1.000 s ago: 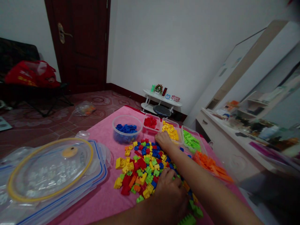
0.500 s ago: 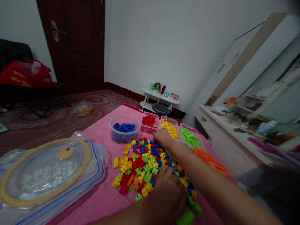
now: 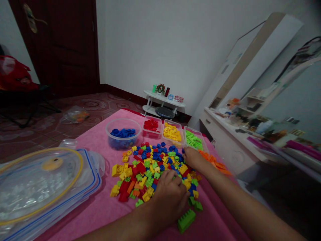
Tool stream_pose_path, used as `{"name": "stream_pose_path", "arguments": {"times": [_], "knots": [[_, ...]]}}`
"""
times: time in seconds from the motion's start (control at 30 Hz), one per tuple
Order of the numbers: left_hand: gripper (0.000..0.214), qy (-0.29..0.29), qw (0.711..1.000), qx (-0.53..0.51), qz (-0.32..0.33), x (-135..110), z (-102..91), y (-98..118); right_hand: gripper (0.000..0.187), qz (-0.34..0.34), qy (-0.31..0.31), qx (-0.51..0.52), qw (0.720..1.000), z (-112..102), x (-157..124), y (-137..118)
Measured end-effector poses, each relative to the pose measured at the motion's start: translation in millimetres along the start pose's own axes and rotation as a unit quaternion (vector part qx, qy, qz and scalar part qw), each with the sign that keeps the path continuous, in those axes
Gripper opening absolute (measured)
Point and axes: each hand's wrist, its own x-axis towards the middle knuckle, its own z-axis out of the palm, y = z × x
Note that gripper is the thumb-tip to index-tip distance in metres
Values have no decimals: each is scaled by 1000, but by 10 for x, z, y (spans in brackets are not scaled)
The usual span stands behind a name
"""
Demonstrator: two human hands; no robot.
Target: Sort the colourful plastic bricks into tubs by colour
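Note:
A loose pile of mixed toy building bricks (image 3: 140, 174) in red, yellow, blue, green and orange covers the middle of the pink cloth (image 3: 100, 214). My left hand (image 3: 170, 192) rests on the near right part of the pile, fingers curled down and fingertips hidden. My right hand (image 3: 192, 158) is at the pile's far right edge, just in front of the box of green bricks (image 3: 194, 140). Its fingers are bent together beside some blue bricks, and what they hold, if anything, is hidden. A larger green brick (image 3: 186, 221) lies apart, near my left hand.
Behind the pile stand a round tub of blue bricks (image 3: 122, 134), a box of red bricks (image 3: 151, 127) and a box of yellow bricks (image 3: 172, 133). Orange bricks (image 3: 215, 163) lie beyond my right forearm. Stacked clear lids (image 3: 92, 177) cover the cloth's left side.
My right hand has moved rightward, from in front of the yellow bricks' box to in front of the green bricks' box. My left hand stays over the pile. The whole view has shifted slightly.

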Motion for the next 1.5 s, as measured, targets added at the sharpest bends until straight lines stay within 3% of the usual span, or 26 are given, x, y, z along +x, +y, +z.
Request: {"name": "stream_pose_path", "arguments": {"times": [0.17,0.43,0.53,0.67,0.77,0.87,0.97,1.07,1.13,1.17,1.23,1.33,1.5], "knots": [[20,7,1000,-15,-3,-3,1,4,36,48,15,42,998,228,32,-26],[19,8,1000,-14,-9,-1,24,-1,36,75,31,139,987,309,8,-157],[19,5,1000,-13,-3,0,19,5,34,8,30,210,977,163,-70,-267],[19,-9,1000,-7,-7,7,-22,18,38,-115,50,331,935,-83,-118,-395],[20,-10,1000,-4,-5,7,-24,16,35,-56,95,267,957,-88,-55,-420],[21,0,1000,-5,-1,0,12,2,32,10,82,208,975,63,40,-418],[20,5,1000,-10,2,-7,39,-12,34,-10,58,227,972,183,107,-410],[20,2,1000,-11,0,-10,24,-11,37,-33,53,363,930,152,128,-323],[20,-4,1000,-11,1,-7,0,-4,36,-33,89,452,887,84,121,-202],[20,-5,1000,-12,1,-4,-11,1,35,-30,114,461,880,58,110,-133],[20,-6,1000,-17,0,4,-26,10,33,-11,142,399,906,53,69,-11],[19,-1,1000,-22,-3,15,-29,16,36,39,118,305,944,189,-27,64],[18,-4,1000,-20,-10,14,-19,16,35,83,90,307,944,464,-126,-5]]}}
